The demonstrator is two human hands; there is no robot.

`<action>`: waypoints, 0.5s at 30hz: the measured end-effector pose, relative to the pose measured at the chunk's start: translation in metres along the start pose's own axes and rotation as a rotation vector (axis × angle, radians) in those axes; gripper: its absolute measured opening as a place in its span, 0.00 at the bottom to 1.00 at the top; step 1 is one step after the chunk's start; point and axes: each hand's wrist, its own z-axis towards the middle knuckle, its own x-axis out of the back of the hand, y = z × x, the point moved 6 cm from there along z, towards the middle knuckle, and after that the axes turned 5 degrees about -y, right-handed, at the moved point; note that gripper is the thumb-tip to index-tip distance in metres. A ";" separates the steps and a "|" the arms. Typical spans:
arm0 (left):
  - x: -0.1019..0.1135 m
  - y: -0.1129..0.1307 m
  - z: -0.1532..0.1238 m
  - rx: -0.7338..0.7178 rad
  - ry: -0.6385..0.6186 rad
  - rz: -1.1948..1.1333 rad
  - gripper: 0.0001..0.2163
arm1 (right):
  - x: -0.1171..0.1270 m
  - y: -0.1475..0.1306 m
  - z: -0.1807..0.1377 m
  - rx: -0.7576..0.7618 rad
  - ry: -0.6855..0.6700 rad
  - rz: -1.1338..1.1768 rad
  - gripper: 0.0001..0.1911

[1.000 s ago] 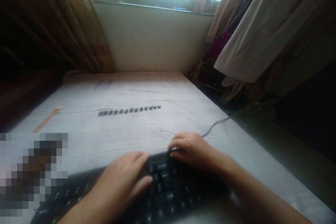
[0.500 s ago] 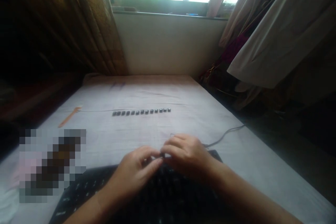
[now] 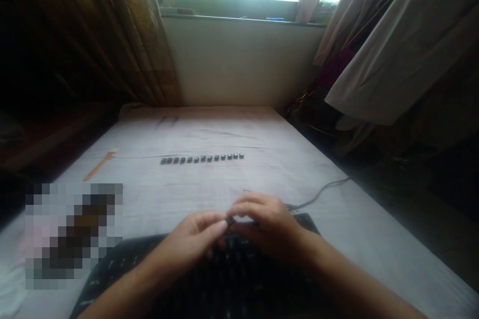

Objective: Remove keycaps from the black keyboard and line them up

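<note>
A black keyboard [image 3: 179, 279] lies in front of me, partly hidden by my forearms. Above its far edge my left hand [image 3: 204, 227] pinches a small dark keycap [image 3: 229, 221] between thumb and fingertips. My right hand [image 3: 264, 214] meets it from the other side, fingers curled and closed on the same keycap. A thin bent wire end [image 3: 246, 191] sticks out beyond the right fingers; the rest of it is hidden. Farther off, several dark keycaps [image 3: 203, 158] stand in a neat row on the pale sheet [image 3: 220, 132].
An orange stick with a pale end [image 3: 99, 165] lies to the left, above a pixelated patch. From the keyboard's far right a cable [image 3: 322, 191] runs over the surface's right edge. Curtain [image 3: 145, 45], window and hanging clothes [image 3: 389, 55] surround the far end.
My fingers have turned the keycap slightly, and the left thumb now presses over its near side. The row of keycaps stays put.
</note>
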 end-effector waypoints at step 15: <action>0.034 0.006 -0.009 -0.156 0.264 0.847 0.15 | 0.041 0.091 0.000 -0.417 -0.062 -0.149 0.05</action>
